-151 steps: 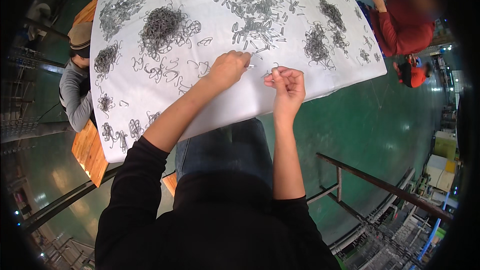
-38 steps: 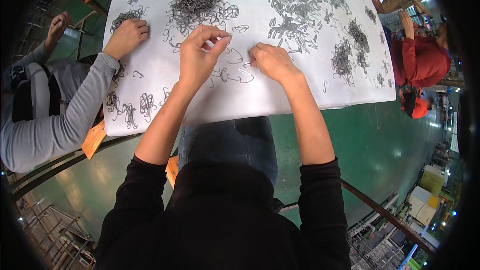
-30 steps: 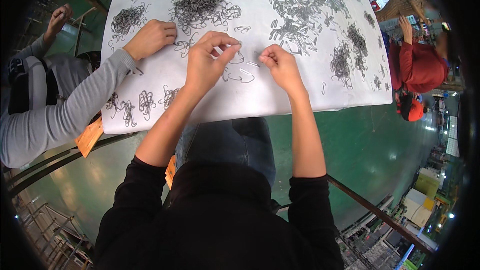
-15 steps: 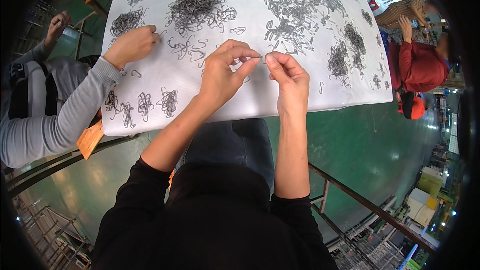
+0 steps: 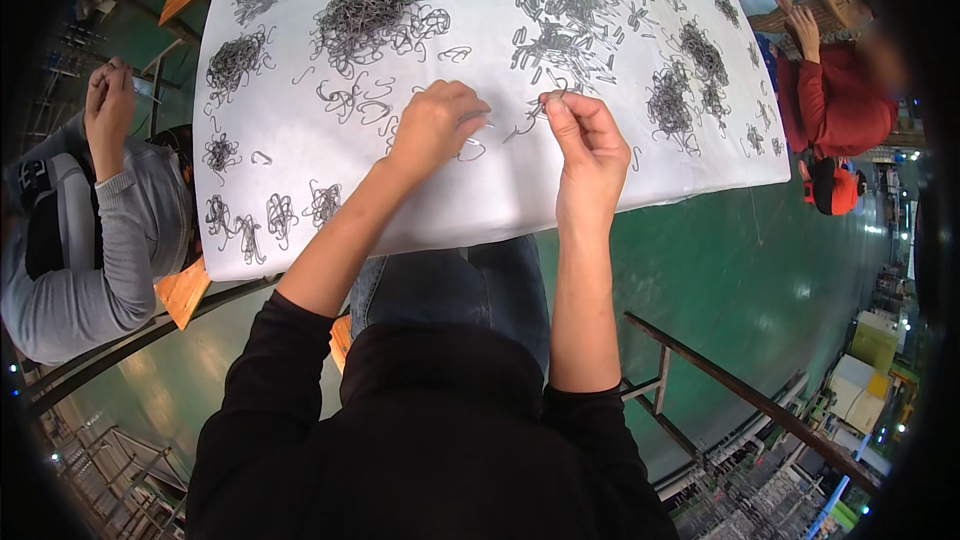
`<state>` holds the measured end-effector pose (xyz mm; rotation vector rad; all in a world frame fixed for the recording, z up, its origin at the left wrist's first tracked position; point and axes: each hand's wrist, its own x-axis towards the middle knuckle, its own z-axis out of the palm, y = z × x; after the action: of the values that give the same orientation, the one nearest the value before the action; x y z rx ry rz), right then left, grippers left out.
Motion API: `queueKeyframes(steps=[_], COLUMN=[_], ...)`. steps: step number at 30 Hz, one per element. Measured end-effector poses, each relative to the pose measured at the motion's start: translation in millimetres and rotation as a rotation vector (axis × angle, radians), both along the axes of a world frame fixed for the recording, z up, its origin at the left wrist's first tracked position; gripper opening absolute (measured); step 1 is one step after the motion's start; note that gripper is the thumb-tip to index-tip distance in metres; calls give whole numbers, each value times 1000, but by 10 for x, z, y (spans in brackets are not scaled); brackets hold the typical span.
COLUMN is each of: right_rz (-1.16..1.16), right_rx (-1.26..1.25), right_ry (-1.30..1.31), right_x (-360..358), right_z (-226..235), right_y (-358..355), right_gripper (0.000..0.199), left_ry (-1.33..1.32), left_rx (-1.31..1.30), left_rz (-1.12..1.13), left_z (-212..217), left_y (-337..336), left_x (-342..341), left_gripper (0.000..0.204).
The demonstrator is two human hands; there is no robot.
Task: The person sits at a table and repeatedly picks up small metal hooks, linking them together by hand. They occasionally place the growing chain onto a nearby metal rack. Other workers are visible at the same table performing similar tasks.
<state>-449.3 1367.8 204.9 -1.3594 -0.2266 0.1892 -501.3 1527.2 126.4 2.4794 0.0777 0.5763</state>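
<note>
My right hand (image 5: pixel 585 145) is raised over the near part of the white-covered table (image 5: pixel 430 205). Its thumb and fingers pinch a dark wire hook (image 5: pixel 527 124), whose thin curved end hangs out to the left; other small pieces may be joined to it, too fine to make out. My left hand (image 5: pixel 437 127) is low over the cloth, fingers bent and thumb apart from them. A loose bent wire piece (image 5: pixel 472 150) lies just under its thumb. Between and beyond the hands are scattered S-shaped wire hooks (image 5: pixel 345 98).
A big heap of hooks (image 5: pixel 365 15) sits at the back left, with oval metal links (image 5: pixel 565 25) spread at the back middle. Smaller heaps (image 5: pixel 672 105) lie to the right. At the left sits a co-worker in a grey sleeve (image 5: pixel 120 230); a person in red (image 5: pixel 845 100) is at the far right.
My hands have parted: the left has drawn away and down toward the cloth, while the right keeps its pinch. The co-worker's arm at left has pulled back off the table.
</note>
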Motion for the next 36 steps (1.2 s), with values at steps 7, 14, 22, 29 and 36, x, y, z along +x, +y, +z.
queueKeyframes(steps=[7,14,22,29,36], right_rz=[33,44,29,22,142], right_rx=[-14,-135,-232,-276,-326], right_ry=[-15,-147,-248,-336,-412], right_x=[-51,-140,-235,-230,-38], right_z=[-82,-155,-23,-63,-292], right_y=[-8,59,199,396,546], right_gripper=[13,17,14,12,10], left_ry=[95,59,-27,-127,-248], left_rx=[621,-992,-968,-933,-727], left_rz=[-115,27,69,103,217], left_z=[-111,583,999,931,871], left_y=[20,-51,-98,29,245], left_x=[80,31,-153,-200,-253], left_gripper=[14,20,19,18,15])
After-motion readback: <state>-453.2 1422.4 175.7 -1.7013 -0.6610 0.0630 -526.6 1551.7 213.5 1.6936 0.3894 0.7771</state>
